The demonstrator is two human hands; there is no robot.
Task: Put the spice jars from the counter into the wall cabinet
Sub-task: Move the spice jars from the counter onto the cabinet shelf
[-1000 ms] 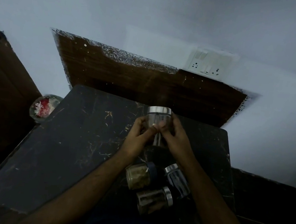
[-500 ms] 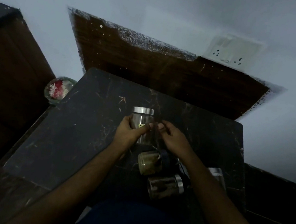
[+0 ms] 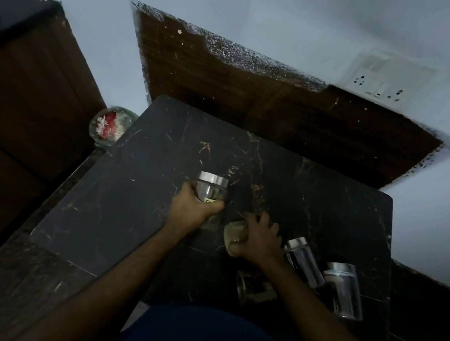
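While left hand (image 3: 193,209) grips steel-lidded jar (image 3: 210,190), right hand (image 3: 259,238) seemingly clasps tan jar (image 3: 234,230)

Five spice jars (image 3: 211,187), two hands (image 3: 192,212), one glass bowl (image 3: 109,126).

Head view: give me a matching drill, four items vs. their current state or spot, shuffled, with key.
Items:
1. steel-lid jar
2. tan-filled jar
3. two clear jars
4. socket plate

States:
A. on the wall, above the wood panel
B. gripped by the left hand
C. untouched on the counter, right of the hands
D. gripped by the right hand

Pairs: 1-B, 2-D, 3-C, 4-A
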